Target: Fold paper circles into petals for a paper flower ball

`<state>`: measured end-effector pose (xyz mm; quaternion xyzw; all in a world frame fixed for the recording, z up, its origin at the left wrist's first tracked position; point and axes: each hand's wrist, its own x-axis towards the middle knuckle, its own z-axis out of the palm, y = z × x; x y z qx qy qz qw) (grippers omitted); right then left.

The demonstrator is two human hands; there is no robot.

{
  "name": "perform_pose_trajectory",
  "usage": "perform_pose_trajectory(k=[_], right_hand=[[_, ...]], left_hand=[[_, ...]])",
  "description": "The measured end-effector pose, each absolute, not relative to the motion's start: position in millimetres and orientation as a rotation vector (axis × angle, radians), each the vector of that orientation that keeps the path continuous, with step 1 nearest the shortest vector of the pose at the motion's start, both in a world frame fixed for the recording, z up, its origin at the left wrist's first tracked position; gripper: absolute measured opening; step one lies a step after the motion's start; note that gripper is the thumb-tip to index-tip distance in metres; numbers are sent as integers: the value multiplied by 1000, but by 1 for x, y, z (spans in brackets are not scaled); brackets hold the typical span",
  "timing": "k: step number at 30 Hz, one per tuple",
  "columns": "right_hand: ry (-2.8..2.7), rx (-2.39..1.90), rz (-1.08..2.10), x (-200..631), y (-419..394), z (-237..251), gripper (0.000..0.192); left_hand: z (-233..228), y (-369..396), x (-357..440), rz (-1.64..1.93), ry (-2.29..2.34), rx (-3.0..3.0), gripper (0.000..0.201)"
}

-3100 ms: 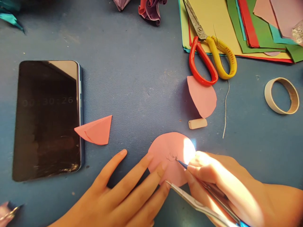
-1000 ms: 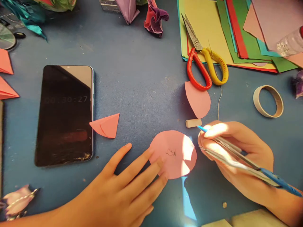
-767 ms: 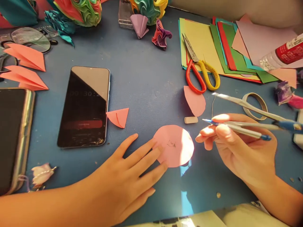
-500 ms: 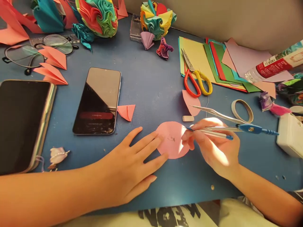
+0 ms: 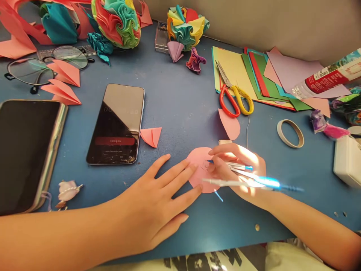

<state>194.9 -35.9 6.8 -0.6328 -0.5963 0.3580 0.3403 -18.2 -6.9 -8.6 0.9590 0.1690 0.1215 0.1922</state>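
A round pink paper disc [image 5: 200,155] lies flat on the blue table, with small dark marks near its middle. My left hand [image 5: 166,199] is spread flat, its fingertips resting on the disc's left edge. Over the right part of the disc, my right hand [image 5: 239,169] pinches a blue and silver drawing compass [image 5: 266,181]. One compass leg reaches down near the marks, and another pale leg stretches left across the paper, slightly blurred. A white eraser [image 5: 225,142] sits just behind my right fingers, partly covered. A curved pink paper piece [image 5: 230,126] stands behind it.
Scissors [image 5: 231,90] rest on stacked coloured paper [image 5: 228,56] at the back right. A tape ring [image 5: 290,133] and a white box [image 5: 348,160] lie to the right. On the left are a phone [image 5: 117,120], a tablet-like device [image 5: 25,150], glasses [image 5: 31,71] and folded paper pieces [image 5: 66,71].
My right hand has turned and shifted left, swinging the compass legs from behind the hand to its front side over the disc. My left hand stays spread on the paper.
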Motion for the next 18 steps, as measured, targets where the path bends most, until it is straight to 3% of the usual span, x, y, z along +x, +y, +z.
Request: perform_pose_trajectory(k=[6, 10, 16, 18], right_hand=[[-1336, -1681, 1075, 200, -29, 8, 8], [-1074, -1445, 1289, 210, -26, 0, 7], [-1042, -1375, 1185, 211, -24, -10, 17], [-1060, -1395, 1166, 210, -24, -11, 18]], left_hand=[[11, -19, -21, 586, 420, 2466, 33], [31, -32, -25, 600, 671, 2250, 37], [37, -20, -15, 294, 811, 1219, 9], [34, -14, -11, 283, 849, 1053, 9]])
